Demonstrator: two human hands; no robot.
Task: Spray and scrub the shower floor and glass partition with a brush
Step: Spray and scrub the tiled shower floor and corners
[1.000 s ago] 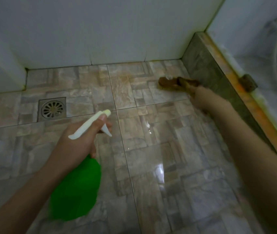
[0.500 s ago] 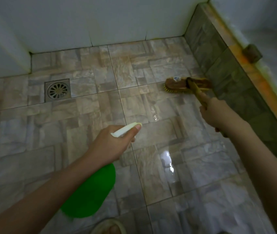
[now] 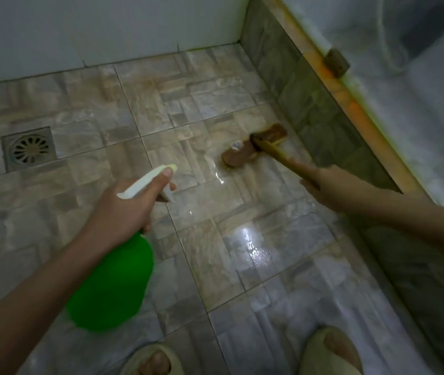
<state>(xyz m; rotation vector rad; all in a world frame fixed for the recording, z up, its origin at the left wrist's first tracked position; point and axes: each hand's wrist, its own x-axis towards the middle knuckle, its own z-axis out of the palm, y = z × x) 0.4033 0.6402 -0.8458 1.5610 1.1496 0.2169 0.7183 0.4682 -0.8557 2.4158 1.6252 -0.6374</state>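
A brush (image 3: 253,145) rests bristles-down on the wet shower floor (image 3: 215,109), well right of the floor drain (image 3: 29,148), its handle clenched in the right hand (image 3: 329,188). The left hand (image 3: 123,209) grips a green spray bottle (image 3: 112,282) nearer the drain.

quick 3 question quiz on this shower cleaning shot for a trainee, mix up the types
1. True or false: the brush head rests on the floor tiles close to the low tiled curb.
2. What does the left hand hold? A) green spray bottle B) sponge C) hose
3. Fill in: the floor drain lies on the ___ side of the view.

Key:
1. True
2. A
3. Left; the right hand grips the brush handle on the opposite side.
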